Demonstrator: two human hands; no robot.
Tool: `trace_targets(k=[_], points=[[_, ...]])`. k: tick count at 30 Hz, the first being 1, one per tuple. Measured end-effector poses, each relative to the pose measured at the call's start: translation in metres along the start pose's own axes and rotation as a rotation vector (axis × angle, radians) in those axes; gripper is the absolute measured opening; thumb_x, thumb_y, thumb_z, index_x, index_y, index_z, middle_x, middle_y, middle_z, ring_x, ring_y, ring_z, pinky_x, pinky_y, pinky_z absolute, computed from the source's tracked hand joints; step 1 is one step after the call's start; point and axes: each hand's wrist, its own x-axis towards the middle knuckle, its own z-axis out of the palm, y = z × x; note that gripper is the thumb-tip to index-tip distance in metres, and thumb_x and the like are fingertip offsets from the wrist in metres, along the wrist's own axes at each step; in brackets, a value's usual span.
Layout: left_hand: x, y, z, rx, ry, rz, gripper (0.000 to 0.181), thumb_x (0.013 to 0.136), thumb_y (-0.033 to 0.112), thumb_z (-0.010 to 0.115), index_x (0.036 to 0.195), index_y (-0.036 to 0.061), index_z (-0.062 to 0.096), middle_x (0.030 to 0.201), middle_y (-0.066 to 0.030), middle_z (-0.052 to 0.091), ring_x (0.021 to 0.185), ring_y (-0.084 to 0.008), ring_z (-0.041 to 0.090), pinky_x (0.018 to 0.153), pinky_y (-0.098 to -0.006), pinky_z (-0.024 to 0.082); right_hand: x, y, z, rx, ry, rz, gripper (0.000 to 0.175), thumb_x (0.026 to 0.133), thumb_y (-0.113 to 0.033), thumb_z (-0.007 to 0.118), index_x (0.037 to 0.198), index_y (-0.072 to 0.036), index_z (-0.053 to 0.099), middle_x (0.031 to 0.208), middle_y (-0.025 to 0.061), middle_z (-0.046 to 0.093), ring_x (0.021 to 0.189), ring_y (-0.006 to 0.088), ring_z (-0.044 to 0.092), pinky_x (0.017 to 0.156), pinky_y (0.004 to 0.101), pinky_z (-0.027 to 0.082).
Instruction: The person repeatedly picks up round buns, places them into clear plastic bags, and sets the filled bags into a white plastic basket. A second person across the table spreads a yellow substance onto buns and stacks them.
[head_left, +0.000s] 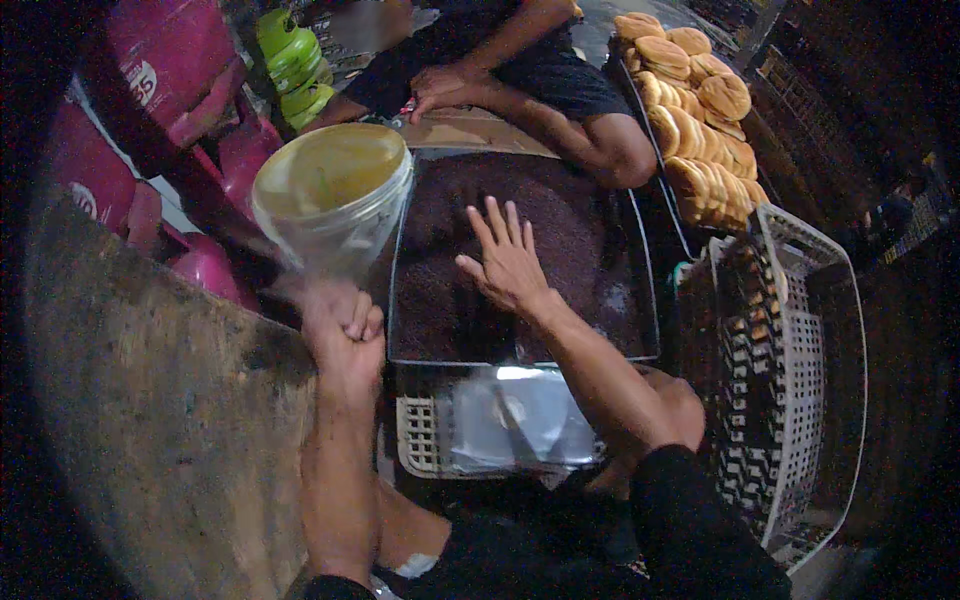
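My right hand (510, 262) is spread flat over a tray (652, 285) of fine dark-brown granules (465, 300), which look like chocolate sprinkles. The picture does not settle whether the palm touches them. Left of the tray, my left hand (341, 319) is blurred, with its fingers curled, just below a tilted pale plastic bucket (330, 217). Whether it grips anything there cannot be made out. Yellowish residue coats the inside of the bucket. Nearest to me, a stack of clear plastic sheets or bags (517, 416) lies on a cream plastic basket (417, 435).
Across the tray sits another person, with a hand (442, 86) holding a small red object. Split buns (705, 142) fill a tray at upper right. A plastic crate (806, 375) stands on the right. Pink (176, 67) and green gas cylinders (289, 60) and a wooden board (172, 405) are leftward.
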Motion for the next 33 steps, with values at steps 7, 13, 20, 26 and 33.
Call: trace_targets(k=[7, 13, 20, 26, 33], points=[[-0.034, 0.029, -0.001, -0.077, 0.089, 0.106, 0.020, 0.091, 0.015, 0.054, 0.075, 0.0135, 0.042, 0.061, 0.0020, 0.030, 0.053, -0.0099, 0.029, 0.056, -0.0266, 0.030, 0.152, 0.014, 0.083, -0.177, -0.177, -0.095, 0.048, 0.094, -0.047, 0.048, 0.126, -0.013, 0.057, 0.136, 0.0177, 0.049, 0.131, 0.0389, 0.040, 0.106, 0.0531, 0.034], [-0.034, 0.047, -0.010, -0.020, 0.090, 0.137, 0.019, 0.092, 0.016, 0.052, 0.076, 0.0132, 0.043, 0.062, 0.0014, 0.031, 0.053, -0.0104, 0.030, 0.055, -0.0270, 0.029, 0.212, 0.020, 0.109, -0.266, -0.296, -0.018, 0.042, 0.091, -0.046, 0.051, 0.103, -0.010, 0.070, 0.104, 0.0122, 0.068, 0.100, 0.0305, 0.065, 0.085, 0.0412, 0.053], [-0.027, 0.049, -0.009, 0.016, 0.052, 0.090, 0.020, 0.095, 0.019, 0.048, 0.077, 0.0134, 0.043, 0.062, 0.0009, 0.033, 0.053, -0.0104, 0.031, 0.055, -0.0271, 0.030, 0.200, 0.065, 0.107, -0.254, -0.329, 0.096, 0.035, 0.094, -0.033, 0.046, 0.092, -0.010, 0.072, 0.105, 0.0126, 0.070, 0.101, 0.0300, 0.066, 0.083, 0.0431, 0.054], [-0.032, 0.030, 0.003, -0.022, -0.045, 0.053, 0.019, 0.093, 0.021, 0.052, 0.077, 0.0146, 0.043, 0.063, 0.0016, 0.034, 0.054, -0.0097, 0.033, 0.055, -0.0259, 0.030, 0.111, 0.078, 0.018, -0.012, -0.119, -0.076, 0.058, 0.094, -0.057, 0.041, 0.117, -0.008, 0.063, 0.119, 0.0224, 0.060, 0.121, 0.0376, 0.052, 0.103, 0.0488, 0.039], [-0.029, 0.007, 0.007, 0.047, -0.037, 0.008, 0.022, 0.092, 0.029, 0.055, 0.078, 0.0167, 0.044, 0.063, 0.0028, 0.035, 0.052, -0.0098, 0.033, 0.054, -0.0258, 0.031, 0.120, 0.146, 0.012, 0.096, -0.479, 0.504, 0.076, 0.092, -0.064, 0.036, 0.147, -0.011, 0.031, 0.151, 0.0211, 0.029, 0.140, 0.0410, 0.026, 0.114, 0.0487, 0.025]])
